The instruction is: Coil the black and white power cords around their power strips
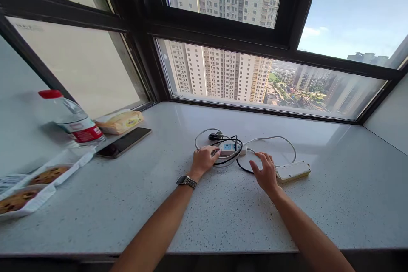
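Note:
On the speckled white windowsill lies a small white device with a blue panel, tangled with a black cable and a white cable. My left hand, with a watch on the wrist, rests curled at the device's left end, fingers touching it and the cables. My right hand hovers with fingers spread just right of the black cable, beside a white power strip. It holds nothing.
At the left stand a water bottle with a red cap, a wrapped snack, a dark phone and packaged cookies. A black-framed window runs along the back, with a grey wall at the right.

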`<state>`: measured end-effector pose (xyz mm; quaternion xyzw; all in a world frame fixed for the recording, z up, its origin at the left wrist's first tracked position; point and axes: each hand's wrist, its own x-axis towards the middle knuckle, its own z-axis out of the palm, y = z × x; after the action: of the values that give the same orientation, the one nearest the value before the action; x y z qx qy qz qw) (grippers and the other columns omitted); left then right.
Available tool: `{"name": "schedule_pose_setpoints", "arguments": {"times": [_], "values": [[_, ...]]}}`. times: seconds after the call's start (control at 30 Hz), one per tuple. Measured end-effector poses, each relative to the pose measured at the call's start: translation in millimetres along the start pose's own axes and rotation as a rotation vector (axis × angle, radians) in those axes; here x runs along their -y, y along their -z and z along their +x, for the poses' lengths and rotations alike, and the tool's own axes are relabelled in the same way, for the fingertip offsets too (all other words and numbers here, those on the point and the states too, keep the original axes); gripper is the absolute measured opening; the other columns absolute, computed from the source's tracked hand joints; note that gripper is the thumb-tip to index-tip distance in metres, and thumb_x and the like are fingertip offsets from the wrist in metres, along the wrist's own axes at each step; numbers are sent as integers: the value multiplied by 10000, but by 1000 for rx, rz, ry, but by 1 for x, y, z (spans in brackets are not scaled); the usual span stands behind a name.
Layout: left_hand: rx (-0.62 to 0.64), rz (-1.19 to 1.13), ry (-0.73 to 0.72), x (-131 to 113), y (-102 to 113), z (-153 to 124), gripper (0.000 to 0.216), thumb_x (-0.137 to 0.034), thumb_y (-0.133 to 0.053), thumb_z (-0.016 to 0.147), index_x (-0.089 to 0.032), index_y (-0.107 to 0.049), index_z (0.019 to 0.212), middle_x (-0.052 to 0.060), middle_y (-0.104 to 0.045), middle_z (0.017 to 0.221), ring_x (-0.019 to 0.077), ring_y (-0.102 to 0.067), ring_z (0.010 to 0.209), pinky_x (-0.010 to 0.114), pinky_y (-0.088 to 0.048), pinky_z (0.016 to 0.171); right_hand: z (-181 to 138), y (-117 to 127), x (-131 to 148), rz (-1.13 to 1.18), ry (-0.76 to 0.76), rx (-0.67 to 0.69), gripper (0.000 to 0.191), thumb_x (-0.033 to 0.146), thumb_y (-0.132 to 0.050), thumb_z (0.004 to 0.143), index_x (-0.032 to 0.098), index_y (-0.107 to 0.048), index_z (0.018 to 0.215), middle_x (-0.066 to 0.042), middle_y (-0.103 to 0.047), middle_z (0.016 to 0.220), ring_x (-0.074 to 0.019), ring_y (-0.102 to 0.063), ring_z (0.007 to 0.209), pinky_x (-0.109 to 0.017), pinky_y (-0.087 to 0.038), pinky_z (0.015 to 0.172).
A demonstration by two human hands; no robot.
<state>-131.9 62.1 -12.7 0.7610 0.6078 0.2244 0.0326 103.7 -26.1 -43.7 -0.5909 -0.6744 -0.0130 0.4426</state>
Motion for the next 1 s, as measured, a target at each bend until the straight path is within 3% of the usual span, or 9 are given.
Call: {"name": "schedule_pose_setpoints", "arguments": {"times": [0.13,0.27,0.43,0.57,0.67,0.77,0.87,1.0], "values": [[50,-25,-64,-18,-8,-11,299,-382,-487,848,-195,-696,952,88,-690,986,263,-606,966,324,-416,774,36,-8,13,37,-187,61,386,437,-495,882,161,-588,1136,-115,-643,1043,-236,-588,902,-336,-461,742],[147,-8,-160,-38,-6,-24,295,-374,-470,871,-194,-701,897,84,-669,847,227,-610,828,280,-398,651,81,-19,30,-205,-124,219,305,329,-547,857,178,-615,1114,-107,-619,1149,-275,-505,1104,-370,-416,864],[139,-97,-231,-50,-5,-31,270,-365,-465,885,-215,-655,1004,54,-635,1012,182,-609,802,256,-402,618,112,-33,33,-429,-60,510,330,332,-573,840,208,-615,1143,-104,-637,1156,-284,-515,1110,-382,-409,848],[35,-89,-162,-47,-10,-29,344,-370,-531,835,-214,-588,1136,80,-560,1168,230,-568,1017,280,-459,727,117,-43,27,-467,-108,592,361,301,-601,811,218,-621,1161,-122,-672,1083,-273,-593,986,-357,-432,755],[-14,-31,-131,-41,-16,-26,566,-426,-597,779,-218,-495,1296,127,-459,1346,309,-425,1235,402,-401,955,119,-50,30,-492,-122,622,276,260,-585,819,223,-675,1077,-123,-690,1007,-264,-603,953,-354,-432,754],[-79,25,-126,-34,-21,-24,803,-558,-635,717,-215,-396,1402,166,-295,1492,396,-213,1372,554,-197,1076,119,-50,34,-485,-72,616,231,261,-578,832,202,-707,1014,-141,-671,1016,-285,-555,1029,-378,-428,802],[-141,4,-112,-27,-22,-21,1000,-686,-625,662,-186,-292,1461,185,-162,1549,407,-72,1417,568,-117,1098,116,-42,33,-437,48,589,232,327,-562,868,237,-715,1018,-115,-597,1187,-278,-449,1168,-403,-382,916],[-158,-105,-57,-19,-26,-17,1161,-767,-593,619,-147,-153,1498,211,-149,1548,385,-98,1424,543,-144,1107,107,-32,15,-189,137,415,140,326,-632,838,279,-743,908,-36,-461,1391,-271,-301,1304,-426,-298,1016]]}}
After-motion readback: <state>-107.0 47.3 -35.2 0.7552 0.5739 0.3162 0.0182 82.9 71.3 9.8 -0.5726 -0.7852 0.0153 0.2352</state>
